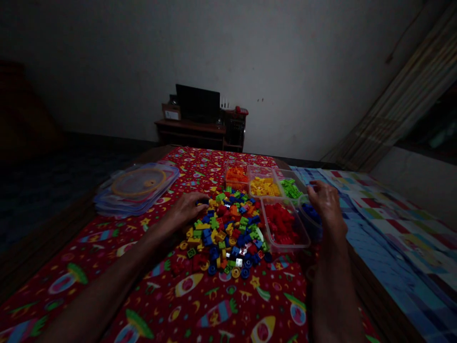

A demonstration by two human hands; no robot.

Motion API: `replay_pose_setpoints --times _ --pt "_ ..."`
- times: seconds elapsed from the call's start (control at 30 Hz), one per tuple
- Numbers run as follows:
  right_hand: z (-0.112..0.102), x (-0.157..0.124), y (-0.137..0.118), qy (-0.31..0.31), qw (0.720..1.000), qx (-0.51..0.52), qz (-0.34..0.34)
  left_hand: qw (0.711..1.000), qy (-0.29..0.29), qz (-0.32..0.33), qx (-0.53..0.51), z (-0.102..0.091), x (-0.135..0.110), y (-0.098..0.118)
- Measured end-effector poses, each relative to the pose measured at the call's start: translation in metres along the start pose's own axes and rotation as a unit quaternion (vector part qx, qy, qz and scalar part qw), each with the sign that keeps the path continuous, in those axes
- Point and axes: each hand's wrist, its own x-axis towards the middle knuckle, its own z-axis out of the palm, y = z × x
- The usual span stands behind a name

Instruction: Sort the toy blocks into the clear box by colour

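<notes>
A mixed heap of toy building bricks (228, 231) in several colours lies on the red patterned cloth (214, 290). At its left edge is my left hand (187, 208), thumb and forefinger closed round a dark blue brick (203, 202). My right hand (324, 196) hovers over the rim of a round tub (311, 220) of blue bricks, its bent fingers slightly apart with nothing visible in them. Beside the tub, a clear box (285, 246) contains red bricks (282, 221). Behind are boxes with orange bricks (236, 175), yellow bricks (264, 186) and green bricks (291, 188).
Stacked clear lids (137, 188), with a yellow ring on top, lie at the left. A blue checked cloth (371, 257) spreads along the right side. Against the far wall, a dark monitor (198, 103) stands on a wooden desk (191, 126).
</notes>
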Motion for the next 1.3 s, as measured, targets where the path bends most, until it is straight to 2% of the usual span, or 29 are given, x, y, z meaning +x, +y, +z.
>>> replay_pose_setpoints --times 0.1,0.17,0.27,0.37,0.47,0.6,0.77,0.93,1.17,1.3 --pt "0.01 -0.004 -0.041 0.013 0.992 0.098 -0.081 0.999 0.035 -0.027 -0.022 -0.005 0.005 -0.006" --pt "0.025 -0.016 -0.071 -0.018 0.973 0.153 -0.172 0.998 0.046 -0.027 -0.033 -0.008 0.007 -0.013" --pt "0.055 -0.041 -0.111 -0.097 0.934 0.175 -0.295 0.998 0.055 -0.008 -0.014 -0.012 0.007 -0.024" --pt "0.082 -0.063 -0.132 -0.105 0.918 0.166 -0.344 0.998 0.068 0.002 0.007 -0.016 0.005 -0.029" --pt "0.102 -0.073 -0.138 -0.108 0.915 0.139 -0.363 0.996 0.083 -0.002 0.015 -0.02 0.003 -0.03" --pt "0.113 -0.074 -0.137 -0.159 0.906 0.098 -0.379 0.997 0.065 -0.02 0.035 -0.019 0.004 -0.035" --pt "0.109 -0.073 -0.136 -0.152 0.916 0.088 -0.36 0.998 0.043 -0.028 0.025 -0.015 0.005 -0.044" --pt "0.101 -0.072 -0.134 -0.15 0.917 0.102 -0.355 0.997 0.04 -0.056 0.021 -0.015 0.004 -0.039" --pt "0.106 -0.074 -0.134 -0.073 0.932 0.156 -0.319 0.998 0.047 -0.045 0.024 -0.015 0.004 -0.036" --pt "0.115 -0.082 -0.137 -0.109 0.92 0.173 -0.335 0.997 0.052 -0.05 0.007 -0.016 0.002 -0.039"
